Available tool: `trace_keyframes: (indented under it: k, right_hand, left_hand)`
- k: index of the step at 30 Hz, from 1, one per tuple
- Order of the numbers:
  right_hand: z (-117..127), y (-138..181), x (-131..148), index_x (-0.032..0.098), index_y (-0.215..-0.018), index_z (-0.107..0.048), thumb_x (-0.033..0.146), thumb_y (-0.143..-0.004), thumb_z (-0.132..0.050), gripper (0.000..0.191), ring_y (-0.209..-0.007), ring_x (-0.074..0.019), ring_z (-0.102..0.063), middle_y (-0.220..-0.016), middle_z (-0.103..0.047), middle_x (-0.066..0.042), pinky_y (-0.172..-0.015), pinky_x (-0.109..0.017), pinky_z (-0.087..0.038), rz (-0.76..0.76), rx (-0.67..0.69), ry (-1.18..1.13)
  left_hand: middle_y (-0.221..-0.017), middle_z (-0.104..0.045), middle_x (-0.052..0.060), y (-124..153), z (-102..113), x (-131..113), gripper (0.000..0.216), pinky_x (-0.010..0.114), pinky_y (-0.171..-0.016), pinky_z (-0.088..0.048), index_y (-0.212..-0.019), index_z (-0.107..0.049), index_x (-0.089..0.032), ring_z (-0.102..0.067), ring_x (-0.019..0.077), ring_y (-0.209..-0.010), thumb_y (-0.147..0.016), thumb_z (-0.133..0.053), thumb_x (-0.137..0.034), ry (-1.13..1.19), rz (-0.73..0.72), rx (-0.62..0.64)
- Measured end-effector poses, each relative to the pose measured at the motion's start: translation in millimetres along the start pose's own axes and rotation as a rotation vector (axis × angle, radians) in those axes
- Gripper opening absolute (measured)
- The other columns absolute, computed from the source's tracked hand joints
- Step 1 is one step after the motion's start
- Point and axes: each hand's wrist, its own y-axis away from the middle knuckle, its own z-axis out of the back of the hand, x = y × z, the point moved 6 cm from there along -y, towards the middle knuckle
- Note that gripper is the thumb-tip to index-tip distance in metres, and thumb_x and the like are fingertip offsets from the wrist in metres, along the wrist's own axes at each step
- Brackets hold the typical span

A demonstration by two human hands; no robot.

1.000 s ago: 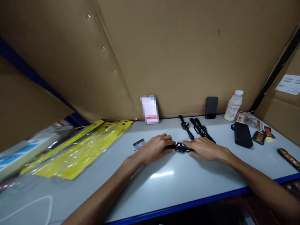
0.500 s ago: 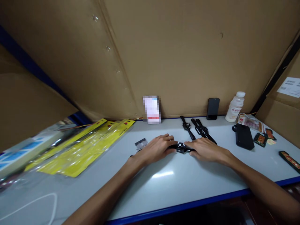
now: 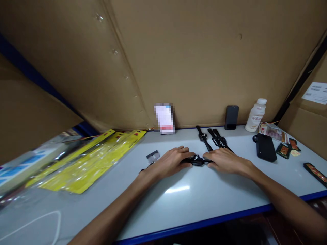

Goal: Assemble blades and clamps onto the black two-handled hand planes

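Observation:
A black spokeshave (image 3: 197, 160) lies crosswise just over the tabletop, held at both ends. My left hand (image 3: 176, 159) is closed round its left handle, and my right hand (image 3: 221, 160) grips the right one. Its middle body shows between my fingers; most of both handles is hidden. Behind my right hand rest more black spokeshaves: a single one (image 3: 203, 137) and an overlapping group (image 3: 217, 139), partly covered by that hand. Beside my left wrist lies a small clear-and-grey piece (image 3: 152, 156), with a dark item partly hidden under the forearm.
Yellow-backed clear blister packs (image 3: 102, 163) cover the table's left side. A pixelated screen (image 3: 165, 118) and a black phone (image 3: 232, 117) lean on the cardboard wall (image 3: 194, 61). To the right are a white bottle (image 3: 256, 115), a black case (image 3: 265, 147) and small food packets (image 3: 283, 150).
The spokeshave's middle body looks slightly rotated between my hands. Both hands keep their hold in nearly the same place, and the view has shifted a little.

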Motion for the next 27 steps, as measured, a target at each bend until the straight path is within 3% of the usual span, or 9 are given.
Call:
trace_keyframes:
  k: [7, 16, 27]
  right_hand:
    - [0, 0, 1, 0.018, -0.113, -0.063, 0.018, -0.092, -0.052, 0.024, -0.089, -0.0241, -0.066, -0.106, -0.072, -0.010, -0.071, -0.033, -0.039, 0.015, -0.012, 0.001]
    - [0, 3, 9, 0.019, -0.119, -0.064, 0.016, -0.096, -0.049, 0.028, -0.081, -0.0226, -0.066, -0.099, -0.072, -0.010, -0.066, -0.032, -0.037, 0.009, -0.062, 0.132]
    - [-2, 4, 20, 0.012, -0.111, -0.067, 0.002, -0.093, -0.041, 0.033, -0.072, -0.0207, -0.064, -0.093, -0.070, -0.014, -0.056, -0.032, -0.026, 0.018, -0.094, 0.283]
  left_hand:
    - [-0.106, -0.065, 0.005, -1, -1, 2, 0.028, 0.033, -0.081, -0.046, -0.123, -0.062, -0.023, -0.060, 0.0227, -0.099, -0.095, -0.061, -0.029, 0.053, 0.016, -0.025]
    - [-0.096, -0.066, 0.004, 0, 2, -3, 0.013, 0.031, -0.075, -0.044, -0.101, -0.067, -0.019, -0.060, 0.0216, -0.092, -0.097, -0.059, -0.029, -0.051, -0.010, -0.004]
    - [-0.098, -0.068, 0.004, 1, 5, 0, 0.016, 0.029, -0.071, -0.043, -0.103, -0.070, -0.022, -0.063, 0.0209, -0.091, -0.098, -0.057, -0.030, -0.015, 0.035, 0.000]
